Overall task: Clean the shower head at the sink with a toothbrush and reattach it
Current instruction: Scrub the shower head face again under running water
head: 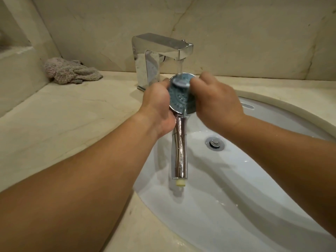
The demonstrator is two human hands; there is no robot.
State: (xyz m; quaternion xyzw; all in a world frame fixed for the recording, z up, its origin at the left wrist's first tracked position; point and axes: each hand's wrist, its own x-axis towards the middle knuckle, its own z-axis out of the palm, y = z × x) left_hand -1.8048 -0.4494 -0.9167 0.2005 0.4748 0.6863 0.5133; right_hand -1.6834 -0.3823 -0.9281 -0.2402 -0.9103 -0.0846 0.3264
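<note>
shower head under the tap, scrubbing or rinsing, reattaching yet to come

the shower head (179, 99) is off its hose and held over the sink (272, 175), a little above frame centre, with its blue spray face turned up toward the camera and its chrome handle hanging down toward 6 o'clock, the cream threaded end bare. water runs from the faucet (160, 51) at 12 o'clock straight onto the upper edge of the face.

the left hand (158, 108) wraps the head's rim from the 9 o'clock side, fingers curled round it. the right hand (216, 102) comes in from 3 o'clock with fingers curled at the face; a blurred pale strip lies across the face there, likely the toothbrush (180, 84), though motion blur keeps it from being certain.

judging by this, detaching is done and the cleaning stage is underway, with brushing or rinsing in hand. how clean the nozzles are cannot be told. left to do: finish the rinse, shut the tap, carry the head back and screw it on.

a crumpled grey cloth (71, 72) lies on the counter (63, 115) at 10 o'clock, and the drain plug (215, 143) sits in the basin toward 4 o'clock.
</note>
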